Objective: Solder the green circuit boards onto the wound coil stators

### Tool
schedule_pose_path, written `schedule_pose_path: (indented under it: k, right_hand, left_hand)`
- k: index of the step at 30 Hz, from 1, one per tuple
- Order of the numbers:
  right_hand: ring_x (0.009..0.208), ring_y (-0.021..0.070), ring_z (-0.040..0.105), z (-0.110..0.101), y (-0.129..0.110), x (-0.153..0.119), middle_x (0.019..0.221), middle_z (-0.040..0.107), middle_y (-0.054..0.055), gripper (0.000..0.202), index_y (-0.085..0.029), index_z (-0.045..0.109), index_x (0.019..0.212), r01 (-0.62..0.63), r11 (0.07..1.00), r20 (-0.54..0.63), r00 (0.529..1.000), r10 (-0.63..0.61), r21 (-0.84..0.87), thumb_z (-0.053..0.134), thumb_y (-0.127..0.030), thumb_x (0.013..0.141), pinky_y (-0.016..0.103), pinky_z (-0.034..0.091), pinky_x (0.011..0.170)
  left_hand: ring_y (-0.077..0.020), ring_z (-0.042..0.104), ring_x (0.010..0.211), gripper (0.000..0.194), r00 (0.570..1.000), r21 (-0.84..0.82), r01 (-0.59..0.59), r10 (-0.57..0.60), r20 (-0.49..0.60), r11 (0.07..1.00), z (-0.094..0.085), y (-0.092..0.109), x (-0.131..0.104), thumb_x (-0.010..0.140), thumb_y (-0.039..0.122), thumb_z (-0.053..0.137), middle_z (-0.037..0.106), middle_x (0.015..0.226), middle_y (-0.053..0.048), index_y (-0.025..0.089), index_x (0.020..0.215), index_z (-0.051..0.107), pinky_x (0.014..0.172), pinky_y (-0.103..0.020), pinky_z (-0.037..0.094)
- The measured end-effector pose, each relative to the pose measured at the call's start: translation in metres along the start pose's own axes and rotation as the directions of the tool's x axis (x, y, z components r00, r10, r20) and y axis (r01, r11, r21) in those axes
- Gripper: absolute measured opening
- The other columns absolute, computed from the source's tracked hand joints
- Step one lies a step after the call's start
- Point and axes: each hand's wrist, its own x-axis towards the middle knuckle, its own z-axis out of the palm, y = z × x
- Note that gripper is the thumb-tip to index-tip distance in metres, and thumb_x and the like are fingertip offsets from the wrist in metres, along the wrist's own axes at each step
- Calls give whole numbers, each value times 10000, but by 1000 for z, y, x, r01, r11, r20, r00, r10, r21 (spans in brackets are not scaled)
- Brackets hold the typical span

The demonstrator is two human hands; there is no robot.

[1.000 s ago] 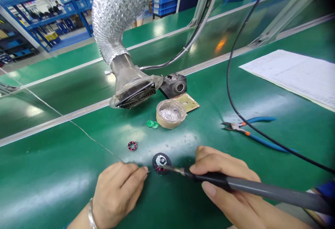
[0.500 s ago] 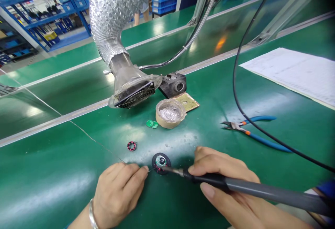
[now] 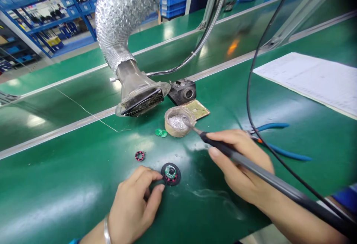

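Observation:
My right hand (image 3: 242, 162) is closed around a soldering iron (image 3: 223, 147), its tip at the solder-filled opening of a tan ring-shaped holder (image 3: 178, 132). Thumb and index finger apart, my left hand (image 3: 136, 199) has its fingertips at the left edge of a round black part (image 3: 178, 177); whether they touch it I cannot tell. On that part sits a small green circuit board (image 3: 168, 172) with red-and-black windings partly showing beneath. A loose wound ring (image 3: 140, 156) lies to its upper left. Thin solder wire (image 3: 86, 111) stretches away at the left, out of my fingers.
A fume extractor hood (image 3: 142, 97) on a silver duct hangs over the bench, near a black iron stand (image 3: 182, 91). Green discs (image 3: 161, 132) lie beside the holder. Cutting pliers (image 3: 290, 153), a black cable (image 3: 248, 99) and paper sheets (image 3: 309, 80) are at the right.
My right hand moved the soldering iron from the round part up to the solder holder. My left hand let go of the solder wire, and its fingers opened beside the round part.

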Motion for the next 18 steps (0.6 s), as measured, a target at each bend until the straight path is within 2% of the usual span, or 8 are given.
schedule_pose_path:
  k: [3, 6, 10, 18]
  right_hand:
    - [845, 185, 586, 0, 3, -2, 952, 636, 62, 249, -190, 607, 1079, -4, 1000, 10, 1000, 4, -15, 592, -114, 842, 334, 478, 727]
    - [789, 175, 573, -1, -4, -4, 894, 616, 55, 271, -170, 615, 1057, 77, 994, -12, 997, -76, 75, 582, -75, 806, 319, 470, 664]
    - [723, 169, 581, 0, -17, -3, 814, 606, 46, 310, -161, 608, 1057, 119, 974, 54, 990, -131, 191, 555, -53, 771, 308, 483, 597]
    - [554, 148, 553, 0, -31, -11, 693, 602, 29, 301, -184, 599, 1009, -1, 932, 209, 975, -81, 363, 503, -92, 739, 306, 445, 505]
  left_hand:
    - [-89, 542, 592, 108, 999, -26, 19, -18, 26, 1000, 5, 1, 6, 890, 168, 530, 607, 792, 27, 235, 949, 590, 536, -204, 432]
    - [-91, 540, 609, 95, 999, -50, 38, -37, 27, 998, 9, -1, 9, 893, 167, 520, 604, 784, 26, 227, 912, 592, 556, -204, 426]
    - [-89, 548, 619, 98, 999, -48, 46, -45, 30, 998, 12, -5, 10, 894, 161, 518, 606, 783, 25, 221, 904, 595, 554, -200, 417]
    - [-108, 609, 691, 94, 996, 22, -74, 75, -49, 997, 17, -8, 9, 907, 151, 524, 647, 804, 8, 204, 917, 600, 616, -205, 454]
